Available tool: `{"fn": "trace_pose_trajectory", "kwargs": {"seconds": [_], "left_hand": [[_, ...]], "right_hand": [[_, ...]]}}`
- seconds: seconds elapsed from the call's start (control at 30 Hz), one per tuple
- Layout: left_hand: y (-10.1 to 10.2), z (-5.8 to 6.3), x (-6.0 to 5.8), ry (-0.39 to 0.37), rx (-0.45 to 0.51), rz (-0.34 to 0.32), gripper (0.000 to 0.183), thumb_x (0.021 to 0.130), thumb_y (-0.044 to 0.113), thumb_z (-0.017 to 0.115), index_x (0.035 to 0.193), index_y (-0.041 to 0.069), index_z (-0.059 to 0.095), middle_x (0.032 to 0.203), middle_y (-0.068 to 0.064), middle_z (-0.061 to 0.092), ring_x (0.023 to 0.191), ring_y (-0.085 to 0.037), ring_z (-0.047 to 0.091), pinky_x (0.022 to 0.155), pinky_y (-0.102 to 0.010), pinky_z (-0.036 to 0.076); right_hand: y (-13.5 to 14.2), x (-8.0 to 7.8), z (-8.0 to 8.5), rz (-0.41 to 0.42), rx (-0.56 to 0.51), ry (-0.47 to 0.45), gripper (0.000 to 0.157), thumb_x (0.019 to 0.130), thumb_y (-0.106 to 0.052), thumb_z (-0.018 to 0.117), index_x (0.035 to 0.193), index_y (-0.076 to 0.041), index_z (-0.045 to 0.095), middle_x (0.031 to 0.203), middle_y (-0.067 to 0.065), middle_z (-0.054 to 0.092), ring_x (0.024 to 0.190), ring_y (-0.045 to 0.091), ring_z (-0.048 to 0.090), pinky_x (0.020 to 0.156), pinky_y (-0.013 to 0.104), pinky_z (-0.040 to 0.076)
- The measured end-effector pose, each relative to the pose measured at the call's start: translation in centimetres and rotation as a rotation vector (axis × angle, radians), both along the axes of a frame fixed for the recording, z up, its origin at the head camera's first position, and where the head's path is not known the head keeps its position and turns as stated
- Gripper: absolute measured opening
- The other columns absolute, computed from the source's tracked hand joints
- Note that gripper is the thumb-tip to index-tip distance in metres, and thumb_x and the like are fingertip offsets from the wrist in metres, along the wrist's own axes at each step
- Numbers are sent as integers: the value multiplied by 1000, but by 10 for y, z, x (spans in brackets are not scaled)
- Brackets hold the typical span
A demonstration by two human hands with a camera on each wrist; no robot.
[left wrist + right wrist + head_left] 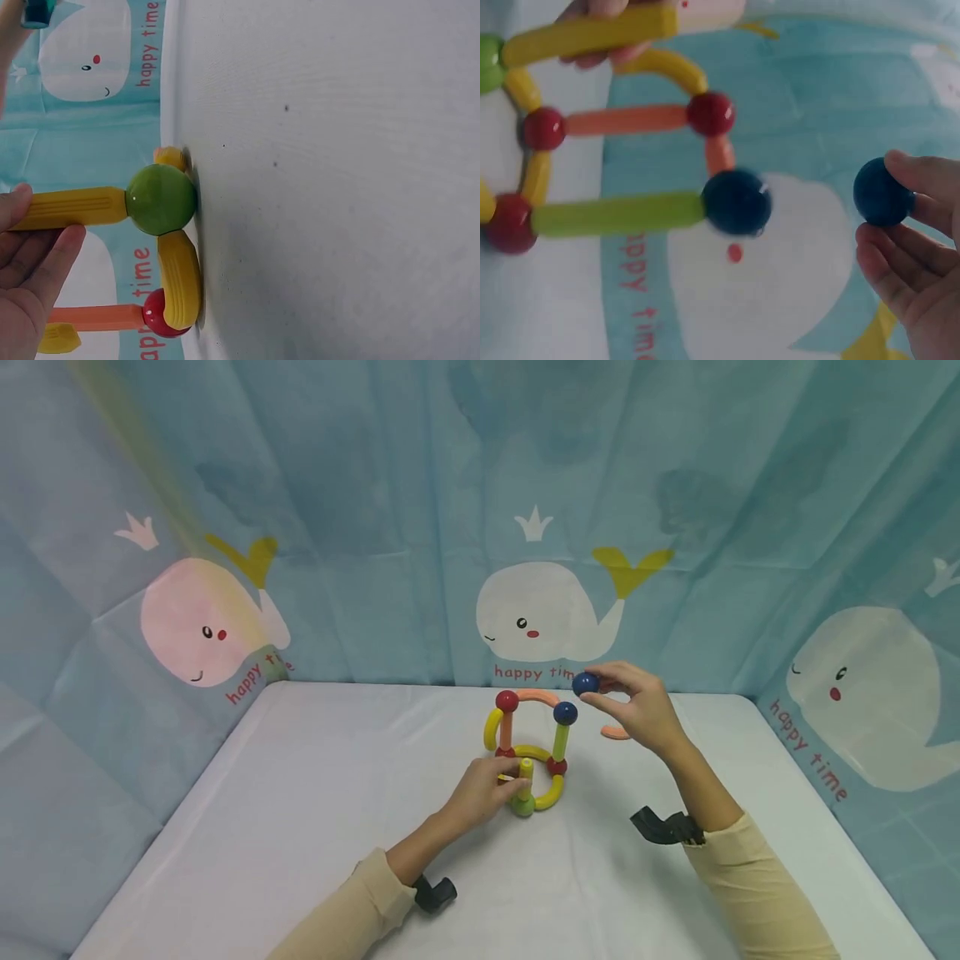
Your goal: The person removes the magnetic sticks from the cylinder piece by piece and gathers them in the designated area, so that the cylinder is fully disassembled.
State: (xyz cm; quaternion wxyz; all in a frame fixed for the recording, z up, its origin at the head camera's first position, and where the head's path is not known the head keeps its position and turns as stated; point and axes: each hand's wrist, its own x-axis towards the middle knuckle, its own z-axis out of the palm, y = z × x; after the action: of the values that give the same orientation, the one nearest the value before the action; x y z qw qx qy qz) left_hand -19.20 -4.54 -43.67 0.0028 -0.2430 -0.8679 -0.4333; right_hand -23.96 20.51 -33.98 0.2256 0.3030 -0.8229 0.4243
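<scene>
From here I'm seeing both hands working over the bench (300, 793), each grasping one piece. The left hand (480, 789) is pinching a yellow stick (526, 781), thumb on one side and fingers on the other, parted only by the stick's thickness. That stick is standing upright on a green ball (523, 806), its upper end showing bare. The ball is resting on the bench, forming the near corner of a ring of yellow curved pieces (551, 793), which is lying beyond the middle of the bench, toward the far edge.

Two red balls (557, 767) are joining the ring too. From them a coral stick (506, 731) and a lime stick (561, 743) are rising, topped by another red ball and a blue ball, with a coral arc (536, 695) bridging the tops.

The right hand (639, 706) is holding a second blue ball (587, 684) between thumb and fingertips, in the air just beside the topmost blue one, not touching it. Near the far edge, a loose coral curve (617, 732) is lying partly behind that hand.
</scene>
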Motion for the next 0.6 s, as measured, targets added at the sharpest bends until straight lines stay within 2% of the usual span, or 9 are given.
{"fn": "trace_pose_trajectory", "kwargs": {"seconds": [0.13,0.23,0.3,0.4,0.5,0.6], "left_hand": [[1,1,1,5,-1,2,26,90,17,69,112,4,69,105,-7,73,100,-20,70,85,-28,58],[1,3,1,0,-3,6,26,90,17,69,113,4,69,106,-7,72,101,-21,70,85,-29,58],[1,3,1,-6,-4,6,26,91,18,69,113,4,69,106,-7,73,101,-20,70,86,-28,58],[2,3,1,-7,-6,5,26,91,18,69,113,5,69,105,-7,73,101,-20,70,85,-28,58],[2,3,1,-9,-8,6,26,91,18,69,113,4,69,104,-7,73,101,-20,69,85,-28,58],[2,4,0,-11,-13,9,27,91,19,69,113,4,69,104,-6,73,101,-20,69,85,-27,58]], "right_hand": [[11,-17,-14,-57,-8,-103,31,84,-3,74,114,3,68,103,18,67,86,-11,56,81,3,48],[16,-30,-28,-116,5,-209,34,86,-9,74,117,2,67,105,19,66,88,-2,61,78,4,49],[19,-40,-39,-151,20,-289,37,87,-13,73,120,1,66,108,20,65,91,10,66,79,11,52],[19,-55,-56,-176,69,-382,40,88,-17,73,123,0,65,112,21,66,96,28,67,82,29,58],[13,-68,-68,-164,114,-433,39,89,-16,71,124,0,64,113,22,66,100,35,66,85,44,57],[3,-79,-77,-144,137,-477,36,90,-11,67,124,2,63,115,23,66,103,36,65,86,47,57]]}}
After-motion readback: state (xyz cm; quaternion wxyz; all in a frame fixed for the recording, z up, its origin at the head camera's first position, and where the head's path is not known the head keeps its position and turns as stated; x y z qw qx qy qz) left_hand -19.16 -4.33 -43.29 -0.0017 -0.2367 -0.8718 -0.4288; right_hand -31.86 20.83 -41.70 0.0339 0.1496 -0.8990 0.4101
